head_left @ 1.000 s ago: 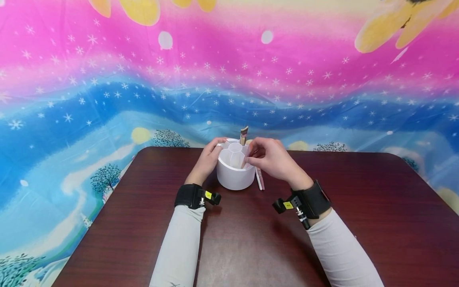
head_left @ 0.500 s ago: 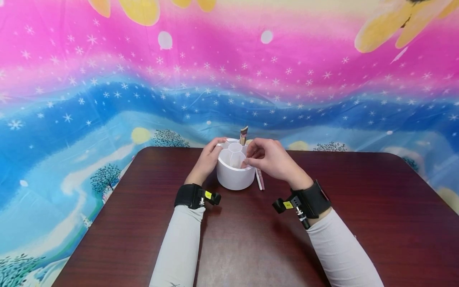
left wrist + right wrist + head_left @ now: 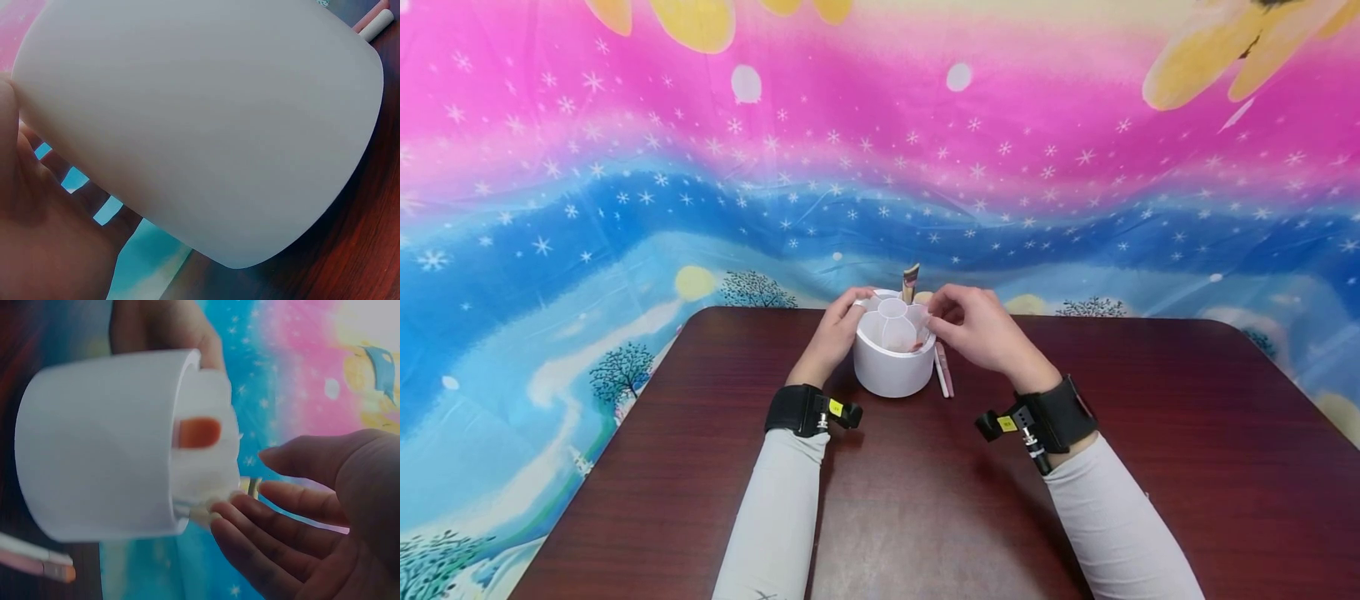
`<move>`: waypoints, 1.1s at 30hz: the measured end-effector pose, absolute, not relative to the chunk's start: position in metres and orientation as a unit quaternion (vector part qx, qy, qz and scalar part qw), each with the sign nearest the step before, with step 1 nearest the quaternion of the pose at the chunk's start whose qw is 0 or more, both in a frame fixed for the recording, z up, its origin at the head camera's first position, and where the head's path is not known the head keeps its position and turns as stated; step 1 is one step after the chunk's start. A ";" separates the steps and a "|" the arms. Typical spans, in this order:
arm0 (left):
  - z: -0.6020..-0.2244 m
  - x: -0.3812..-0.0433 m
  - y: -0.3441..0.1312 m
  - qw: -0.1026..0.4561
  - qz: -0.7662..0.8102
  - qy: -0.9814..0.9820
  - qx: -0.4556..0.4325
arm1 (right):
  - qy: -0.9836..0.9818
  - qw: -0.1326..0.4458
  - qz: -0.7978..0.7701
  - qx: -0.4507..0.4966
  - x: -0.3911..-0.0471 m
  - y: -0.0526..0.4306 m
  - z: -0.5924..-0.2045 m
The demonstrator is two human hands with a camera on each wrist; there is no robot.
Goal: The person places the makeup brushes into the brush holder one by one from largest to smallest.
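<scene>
A white round holder (image 3: 892, 377) with petal-like compartments stands on the table. My left hand (image 3: 833, 333) grips its left side, with the thumb and fingers on the wall in the left wrist view. In the right wrist view, an orange brush tip (image 3: 200, 432) shows above the rim inside the holder; its handle is hidden. Beside the right rim is my right hand (image 3: 977, 329), thumb and fingers apart in the right wrist view. Its fingertips are close to a pale object at the rim, and contact is unclear. A gold-and-brown flat-topped item (image 3: 911, 283) rises from the back.
Two slim brushes (image 3: 942, 371), one white and one pink, lie on the dark brown table (image 3: 895, 500) just right of the holder. A colourful snowflake-patterned cloth (image 3: 880, 167) hangs behind the table's far edge.
My right hand has let go of the orange-tipped brush in the front right compartment and moved slightly right and away. The left hand and holder have stayed put.
</scene>
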State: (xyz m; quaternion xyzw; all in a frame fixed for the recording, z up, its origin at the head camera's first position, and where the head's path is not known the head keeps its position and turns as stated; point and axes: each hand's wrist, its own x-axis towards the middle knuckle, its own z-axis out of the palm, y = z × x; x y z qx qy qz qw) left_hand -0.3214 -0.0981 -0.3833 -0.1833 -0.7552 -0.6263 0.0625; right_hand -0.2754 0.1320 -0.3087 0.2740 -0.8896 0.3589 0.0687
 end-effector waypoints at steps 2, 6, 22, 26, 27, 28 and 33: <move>-0.383 -0.321 -0.098 0.067 -0.626 -0.755 -0.183 | -0.897 0.082 0.346 0.262 -0.277 0.134 -0.310; -0.384 -0.321 -0.098 0.071 -0.626 -0.755 -0.185 | -0.911 0.103 0.321 0.238 -0.282 0.138 -0.313; -0.364 -0.304 -0.098 0.047 -0.620 -0.760 -0.190 | -0.953 0.012 0.237 0.187 -0.304 0.155 -0.343; -0.359 -0.298 -0.098 0.052 -0.617 -0.762 -0.190 | -0.960 -0.013 0.217 0.175 -0.306 0.152 -0.351; -0.359 -0.298 -0.097 0.053 -0.617 -0.762 -0.190 | -0.962 -0.020 0.211 0.172 -0.307 0.151 -0.353; -0.359 -0.298 -0.097 0.054 -0.618 -0.761 -0.190 | -0.964 -0.026 0.205 0.170 -0.307 0.151 -0.355; -0.358 -0.298 -0.098 0.054 -0.619 -0.759 -0.193 | -0.967 -0.057 0.188 0.162 -0.307 0.145 -0.360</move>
